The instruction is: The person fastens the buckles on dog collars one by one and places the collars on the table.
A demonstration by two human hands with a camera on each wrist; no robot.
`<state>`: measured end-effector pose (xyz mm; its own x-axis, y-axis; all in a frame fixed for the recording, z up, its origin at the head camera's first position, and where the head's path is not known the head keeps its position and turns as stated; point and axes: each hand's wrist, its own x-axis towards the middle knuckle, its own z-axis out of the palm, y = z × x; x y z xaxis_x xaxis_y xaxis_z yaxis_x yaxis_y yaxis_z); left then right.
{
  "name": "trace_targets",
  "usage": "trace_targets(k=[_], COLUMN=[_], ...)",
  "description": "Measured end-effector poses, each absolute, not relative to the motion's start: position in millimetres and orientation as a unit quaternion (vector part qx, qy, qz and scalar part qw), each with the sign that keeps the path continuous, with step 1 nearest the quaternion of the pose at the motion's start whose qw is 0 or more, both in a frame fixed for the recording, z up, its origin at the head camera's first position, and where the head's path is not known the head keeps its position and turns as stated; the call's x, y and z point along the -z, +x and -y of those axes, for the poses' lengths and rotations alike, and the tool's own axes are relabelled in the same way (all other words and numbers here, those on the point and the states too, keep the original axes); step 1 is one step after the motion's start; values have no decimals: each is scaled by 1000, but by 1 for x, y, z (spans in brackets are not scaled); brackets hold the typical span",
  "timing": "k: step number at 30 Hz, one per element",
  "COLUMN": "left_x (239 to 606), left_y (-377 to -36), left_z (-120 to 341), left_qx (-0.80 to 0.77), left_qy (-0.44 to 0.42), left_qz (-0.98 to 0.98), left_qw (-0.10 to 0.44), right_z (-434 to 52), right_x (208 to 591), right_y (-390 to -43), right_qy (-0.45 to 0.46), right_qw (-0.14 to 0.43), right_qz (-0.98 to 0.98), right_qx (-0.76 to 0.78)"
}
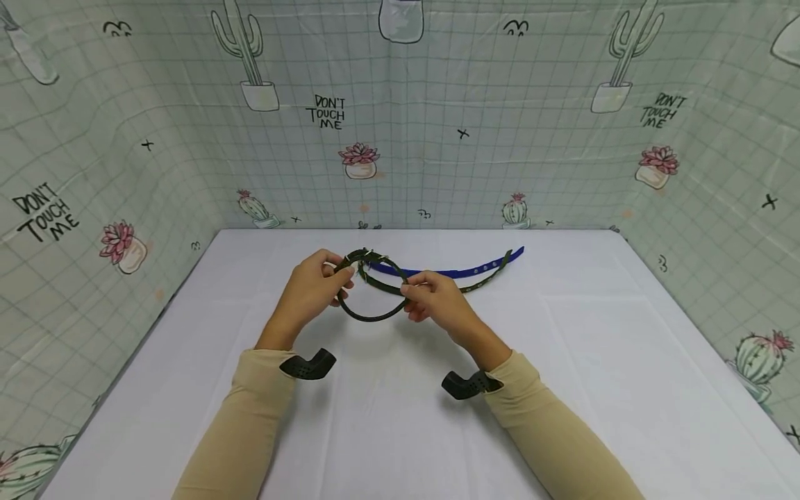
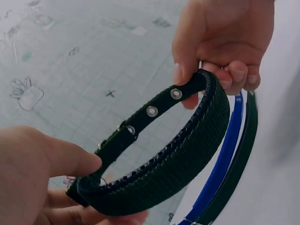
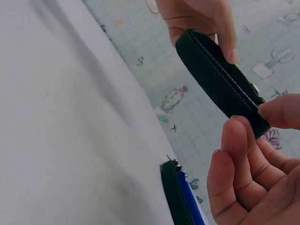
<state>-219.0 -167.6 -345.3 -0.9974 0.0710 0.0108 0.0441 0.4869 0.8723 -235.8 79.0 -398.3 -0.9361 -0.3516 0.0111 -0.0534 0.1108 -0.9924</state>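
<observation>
Left grip (image 1: pixel 315 285) pinches one side of a looped green collar (image 2: pixel 180 161) between thumb and fingers, and the right grip (image 1: pixel 437 298) pinches the opposite side the same way. Held between them, the collar is up off the white counter (image 1: pixel 562 389), its band bent into a ring with metal eyelets (image 2: pixel 152 111) along one stretch. Behind it, lying on the counter, are a blue strap (image 1: pixel 437 273) and a second green strap (image 1: pixel 486 282), close together and reaching off to the right.

Judging by the look of it, the collar should be light: woven webbing with stitched edges, springy enough to hold a round shape yet easy to bend. Its coarse weave ought not to slip, and nothing about it seems fragile. Flat parts of the band offer the surest hold, thumb on one face and fingers on the other; the metal fittings look harder and smoother to pinch. Whether the buckle is fully fastened, I cannot tell.
</observation>
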Motion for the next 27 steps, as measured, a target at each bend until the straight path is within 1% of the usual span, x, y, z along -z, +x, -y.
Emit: trace_targets(k=[5, 10, 12, 19, 27], left_x=[346, 352, 357, 367, 376], left_y=[-221, -225, -227, -231, -237], left_z=[176, 183, 185, 187, 196], left_qx=[-414, -368, -368, -386, -386], left_qy=[24, 17, 12, 2, -10], left_qz=[-910, -929, -929, -923, -922], left_qw=[24, 33, 33, 9, 32], right_z=[-68, -62, -61, -57, -51], right_x=[405, 413, 415, 420, 426], right_y=[-241, -242, -241, -237, -235], right_qy=[-125, -117, -115, -114, -112], right_qw=[125, 132, 135, 130, 138], right_qz=[-737, -745, -749, -759, -767], right_qx=[652, 643, 638, 628, 616])
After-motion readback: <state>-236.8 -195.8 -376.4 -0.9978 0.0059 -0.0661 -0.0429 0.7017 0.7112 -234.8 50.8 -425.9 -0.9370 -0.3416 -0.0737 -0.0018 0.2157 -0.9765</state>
